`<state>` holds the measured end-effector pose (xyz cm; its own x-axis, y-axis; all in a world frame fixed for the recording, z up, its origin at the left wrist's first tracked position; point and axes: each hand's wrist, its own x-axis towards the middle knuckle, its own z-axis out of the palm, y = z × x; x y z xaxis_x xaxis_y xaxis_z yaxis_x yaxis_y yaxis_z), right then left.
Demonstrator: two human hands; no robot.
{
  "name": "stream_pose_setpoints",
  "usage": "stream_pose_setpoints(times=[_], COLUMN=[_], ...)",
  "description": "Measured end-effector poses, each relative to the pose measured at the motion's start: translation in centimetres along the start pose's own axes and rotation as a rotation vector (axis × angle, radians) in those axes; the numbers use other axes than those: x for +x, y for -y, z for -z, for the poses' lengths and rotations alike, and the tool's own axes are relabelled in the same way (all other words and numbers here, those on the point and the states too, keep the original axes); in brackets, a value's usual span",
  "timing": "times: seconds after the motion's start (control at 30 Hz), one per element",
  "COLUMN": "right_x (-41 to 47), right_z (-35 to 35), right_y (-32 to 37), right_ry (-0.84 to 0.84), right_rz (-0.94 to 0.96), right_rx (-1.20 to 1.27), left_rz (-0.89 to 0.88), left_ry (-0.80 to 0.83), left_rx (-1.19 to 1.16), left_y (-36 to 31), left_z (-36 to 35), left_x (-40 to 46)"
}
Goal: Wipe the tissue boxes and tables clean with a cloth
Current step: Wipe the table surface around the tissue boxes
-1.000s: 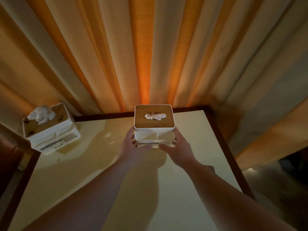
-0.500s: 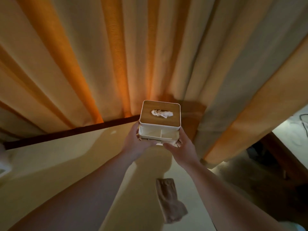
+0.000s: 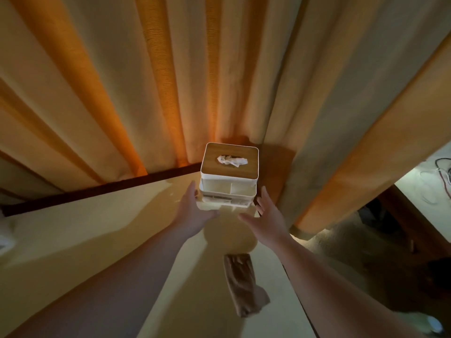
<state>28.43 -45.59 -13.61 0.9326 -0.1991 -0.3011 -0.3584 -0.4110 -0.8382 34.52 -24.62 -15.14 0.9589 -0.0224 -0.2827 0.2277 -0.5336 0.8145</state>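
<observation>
On cream table (image 3: pixel 73 240), square wood-topped tissue box (image 3: pixel 229 164).

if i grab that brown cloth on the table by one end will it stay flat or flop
Likely flop: the cloth lies loosely folded and creased on the table, with one corner curling away, so it looks soft. It probably weighs little and would unfold as it lifts. Pushed, it would likely bunch up rather than slide as a whole.
</observation>
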Motion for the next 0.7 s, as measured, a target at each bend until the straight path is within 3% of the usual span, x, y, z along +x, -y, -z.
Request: stream_pose_setpoints(times=[0.1,0.27,0.47,0.7], right_x=[-2.9,-8.4,-10.2,-9.3], right_z=[0.1,-0.1,-1.3,-1.8], right_y=[-0.4,-1.2,-4.5,-4.6], right_ry=[0.001,0.045,0.134,0.171], right_rz=[-0.031,0.035,0.144,0.141], right_rx=[-0.148,-0.345,-0.526,-0.539], left_rz=[0.015,-0.055,-0.141,-0.02], left_ry=[-0.076,0.097,0.095,0.022], left_rx=[0.091,0.198,0.349,0.192], left_y=[1.3,2.6,3.7,2.3], left_z=[-0.6,-2.7,-5.4,-5.8], left_x=[-2.9,-9.4,-12.8,-13.3])
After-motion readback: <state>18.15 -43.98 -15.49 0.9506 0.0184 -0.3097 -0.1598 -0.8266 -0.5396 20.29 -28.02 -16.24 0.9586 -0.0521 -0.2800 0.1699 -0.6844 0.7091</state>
